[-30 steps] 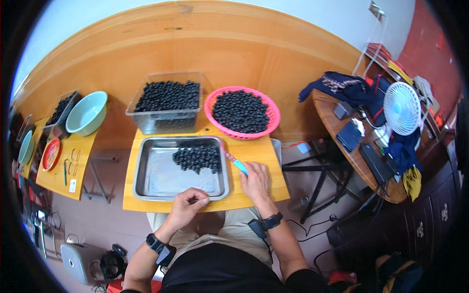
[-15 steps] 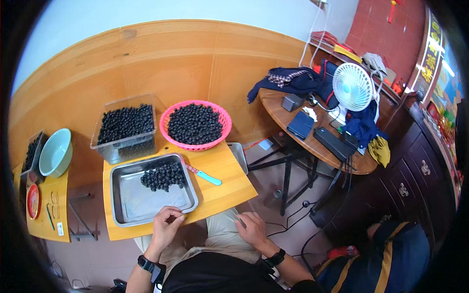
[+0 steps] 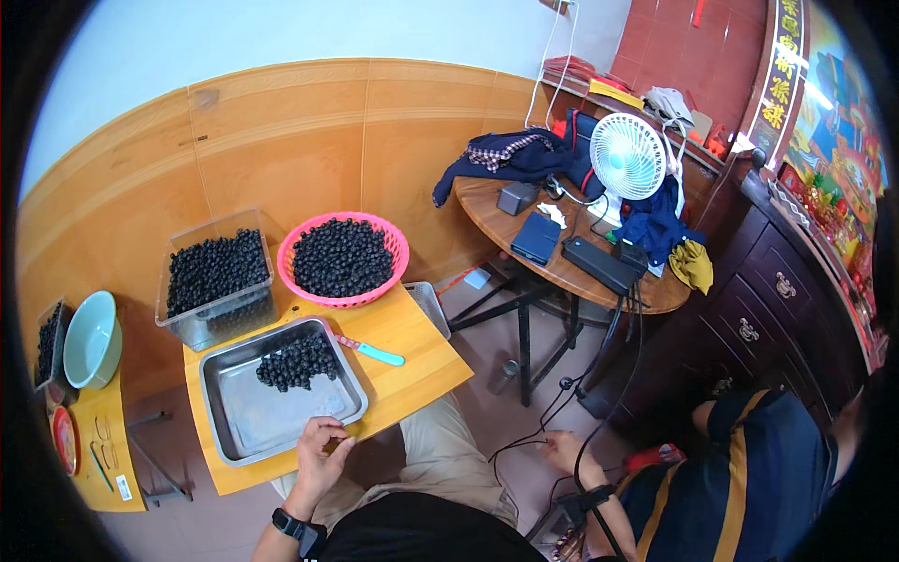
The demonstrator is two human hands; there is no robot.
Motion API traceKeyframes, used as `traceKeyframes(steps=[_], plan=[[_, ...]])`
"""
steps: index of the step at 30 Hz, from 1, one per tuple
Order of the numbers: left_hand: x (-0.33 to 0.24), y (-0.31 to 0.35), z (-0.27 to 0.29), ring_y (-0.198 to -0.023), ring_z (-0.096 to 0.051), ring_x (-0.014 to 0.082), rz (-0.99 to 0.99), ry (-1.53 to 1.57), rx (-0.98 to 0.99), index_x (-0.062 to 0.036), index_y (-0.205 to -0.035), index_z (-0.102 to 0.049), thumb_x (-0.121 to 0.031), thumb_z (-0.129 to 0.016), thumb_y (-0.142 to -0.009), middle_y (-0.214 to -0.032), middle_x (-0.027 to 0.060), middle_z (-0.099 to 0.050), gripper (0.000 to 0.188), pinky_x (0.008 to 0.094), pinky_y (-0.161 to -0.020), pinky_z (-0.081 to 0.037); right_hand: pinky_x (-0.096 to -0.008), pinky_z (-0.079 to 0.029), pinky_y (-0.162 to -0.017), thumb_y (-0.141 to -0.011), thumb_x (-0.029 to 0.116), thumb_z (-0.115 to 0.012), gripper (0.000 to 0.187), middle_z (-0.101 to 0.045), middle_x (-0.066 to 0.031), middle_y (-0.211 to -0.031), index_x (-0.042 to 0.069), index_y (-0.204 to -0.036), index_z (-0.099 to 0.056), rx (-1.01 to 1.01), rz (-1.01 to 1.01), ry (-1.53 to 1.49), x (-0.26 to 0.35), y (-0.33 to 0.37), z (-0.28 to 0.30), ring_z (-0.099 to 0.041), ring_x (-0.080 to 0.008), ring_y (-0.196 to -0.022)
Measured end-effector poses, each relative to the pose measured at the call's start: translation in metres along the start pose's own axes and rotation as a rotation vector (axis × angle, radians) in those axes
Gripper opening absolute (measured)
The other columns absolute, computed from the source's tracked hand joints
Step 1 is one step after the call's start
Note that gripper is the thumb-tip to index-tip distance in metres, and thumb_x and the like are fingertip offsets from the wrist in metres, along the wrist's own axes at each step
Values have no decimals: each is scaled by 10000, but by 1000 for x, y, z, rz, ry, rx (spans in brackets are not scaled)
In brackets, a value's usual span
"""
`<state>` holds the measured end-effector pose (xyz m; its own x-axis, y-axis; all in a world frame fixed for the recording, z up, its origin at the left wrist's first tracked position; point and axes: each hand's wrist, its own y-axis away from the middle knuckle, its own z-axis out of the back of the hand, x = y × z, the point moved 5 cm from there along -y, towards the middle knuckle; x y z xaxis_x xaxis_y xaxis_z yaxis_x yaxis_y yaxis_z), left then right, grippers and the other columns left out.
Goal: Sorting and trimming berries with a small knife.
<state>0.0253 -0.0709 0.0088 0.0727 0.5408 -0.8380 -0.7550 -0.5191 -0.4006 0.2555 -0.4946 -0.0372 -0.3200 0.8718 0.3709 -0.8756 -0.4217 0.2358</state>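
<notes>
My left hand (image 3: 323, 454) is at the near right edge of a metal tray (image 3: 243, 440), thumb and fingertips drawn together. Whatever they pinch, if anything, is too small to make out. In the tray's far right part lies a pile of small round black fruits (image 3: 298, 363). Out to the right, low over the floor, my right hand (image 3: 565, 451) has curled fingers beside some black cables (image 3: 534, 436); I cannot make out what is in it. A knife with a turquoise blade and red handle (image 3: 379, 354) lies on the yellow table (image 3: 417, 373), right of the tray.
Behind the tray stand a clear plastic bin (image 3: 178, 328) and a pink basket (image 3: 348, 298), both full of black fruits. A round wooden table (image 3: 487, 214) at the right holds a white fan (image 3: 627, 156). A person in a striped dark shirt (image 3: 740, 478) is close on the right.
My right hand has swung from near my lap out to the right, beside the cables. A thin grey thing seen in it earlier no longer shows. The view has turned to the right.
</notes>
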Motion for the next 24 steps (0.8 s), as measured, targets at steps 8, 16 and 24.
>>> traceKeyframes(steps=[8,16,24], plan=[[-1,1,0,-949,-635,296,-67,-112,42,-13,-837,-688,-54,-828,-730,-1032,135,-628,181,372,-800,-526,-443,-557,-780,-838,247,-739,267,-727,-202,-877,48,-1015,-754,-589,-259,30,-14,45,108,-710,-387,-859],[4,2,-7,-960,-604,324,-185,-153,62,-23,-805,-666,-57,-840,-691,-1036,151,-615,211,408,-812,-511,-356,-524,-658,-860,131,-716,172,-712,-193,-812,-22,-938,-732,-876,-109,-145,8,59,135,-708,-281,-714],[1,6,-11,-948,-571,335,-316,-249,57,-41,-810,-667,-53,-833,-696,-1038,159,-591,201,419,-787,-491,-336,-509,-640,-862,76,-680,115,-688,-149,-809,-17,-921,-714,-1042,-2,-290,27,59,160,-661,-245,-678]])
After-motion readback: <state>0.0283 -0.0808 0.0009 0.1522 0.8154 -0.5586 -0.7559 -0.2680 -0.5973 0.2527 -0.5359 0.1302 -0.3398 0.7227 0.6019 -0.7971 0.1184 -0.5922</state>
